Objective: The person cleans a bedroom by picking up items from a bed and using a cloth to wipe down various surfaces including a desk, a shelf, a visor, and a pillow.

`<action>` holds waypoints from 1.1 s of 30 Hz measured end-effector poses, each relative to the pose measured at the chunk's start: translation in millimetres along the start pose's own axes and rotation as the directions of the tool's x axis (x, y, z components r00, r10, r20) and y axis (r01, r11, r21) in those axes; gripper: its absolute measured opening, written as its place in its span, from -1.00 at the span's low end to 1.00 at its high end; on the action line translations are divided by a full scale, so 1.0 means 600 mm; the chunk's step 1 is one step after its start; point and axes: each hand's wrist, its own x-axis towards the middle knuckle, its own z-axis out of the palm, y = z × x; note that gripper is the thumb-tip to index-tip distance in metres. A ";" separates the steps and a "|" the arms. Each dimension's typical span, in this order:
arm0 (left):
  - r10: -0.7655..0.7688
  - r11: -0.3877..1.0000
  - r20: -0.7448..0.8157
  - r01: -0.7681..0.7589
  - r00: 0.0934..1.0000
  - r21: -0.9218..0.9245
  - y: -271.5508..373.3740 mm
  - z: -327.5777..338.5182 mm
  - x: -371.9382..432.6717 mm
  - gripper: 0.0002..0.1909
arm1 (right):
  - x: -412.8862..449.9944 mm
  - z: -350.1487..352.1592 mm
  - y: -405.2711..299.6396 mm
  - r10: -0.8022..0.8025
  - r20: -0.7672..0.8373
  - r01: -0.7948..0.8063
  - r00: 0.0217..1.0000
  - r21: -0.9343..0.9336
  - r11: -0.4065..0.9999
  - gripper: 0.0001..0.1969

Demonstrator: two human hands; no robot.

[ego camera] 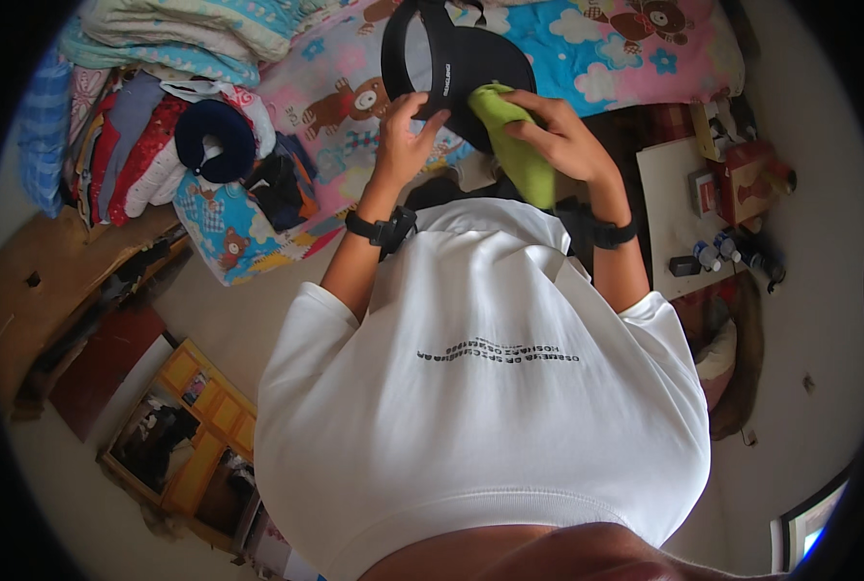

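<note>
A black sun visor (501, 62), with lettering on its band, is in front of me above a bear-print bed cover (403, 65). My left hand (408, 139) has the lower end of its band between thumb and fingers. In my right hand (564, 138) is a lime-green cloth (519, 149). The cloth lies against the right side of the visor's brim and hangs down toward my lap. My right fingertips are partly hidden in its folds.
Folded clothes (134, 152) and a navy neck pillow (215, 141) are piled at the left, below a folded quilt (192, 33). To the right, a white table (668, 196) carries boxes, plastic bottles (708, 256) and a small black box (684, 266). A wooden cabinet (192, 436) stands at lower left.
</note>
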 end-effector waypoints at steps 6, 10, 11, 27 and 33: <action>0.223 0.946 0.085 -0.237 0.971 0.219 0.024 -0.037 0.005 -0.77 | 0.036 0.019 0.033 0.096 -0.569 -0.002 0.817 0.163 0.987 -0.64; 0.358 0.858 0.177 -0.397 0.917 0.324 0.005 -0.032 0.013 -0.76 | 0.057 0.064 0.042 0.125 -0.250 -0.160 0.960 -0.126 0.979 -0.61; 0.364 0.853 0.161 -0.397 0.918 0.339 0.000 -0.030 0.015 -0.76 | 0.055 0.072 0.041 0.176 -0.114 -0.202 0.978 -0.294 0.934 -0.59; 0.414 0.754 0.512 -0.599 0.753 0.272 -0.040 -0.008 0.032 -0.38 | 0.049 0.044 0.062 0.431 -0.420 -0.551 0.799 -0.222 0.805 -0.32; 0.499 0.856 0.251 -0.517 0.829 0.003 -0.005 0.019 0.108 -0.08 | -0.042 -0.001 0.057 0.355 -0.607 -0.596 0.711 -0.254 0.762 -0.48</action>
